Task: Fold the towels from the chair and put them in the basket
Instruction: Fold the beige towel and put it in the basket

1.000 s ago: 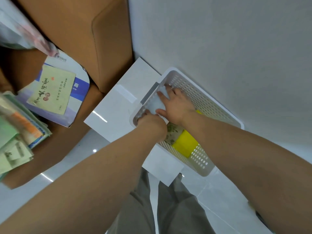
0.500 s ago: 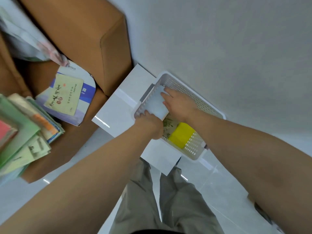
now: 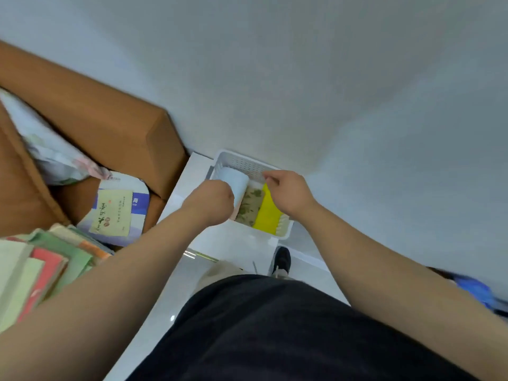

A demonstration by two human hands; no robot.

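A white perforated basket [image 3: 238, 158] stands on the floor against the wall. In it lie a folded light blue towel [image 3: 233, 177], a green patterned towel [image 3: 250, 205] and a yellow towel [image 3: 268, 213], side by side. My left hand [image 3: 211, 202] hovers over the basket's near left corner, fingers curled under, with nothing seen in it. My right hand [image 3: 288, 193] hangs above the basket's right side, fingers loosely bent and holding nothing. Neither hand touches a towel.
A brown upholstered chair [image 3: 110, 127] stands left of the basket and holds a floral cloth [image 3: 52, 155] and a blue-and-white bag [image 3: 121, 210]. A stack of books [image 3: 38, 265] is at the left edge. My shoe [image 3: 283, 261] is on the white tiled floor.
Both hands have let go of the light blue towel and lifted out of the basket. The view has risen and pulled back, so the basket looks smaller.
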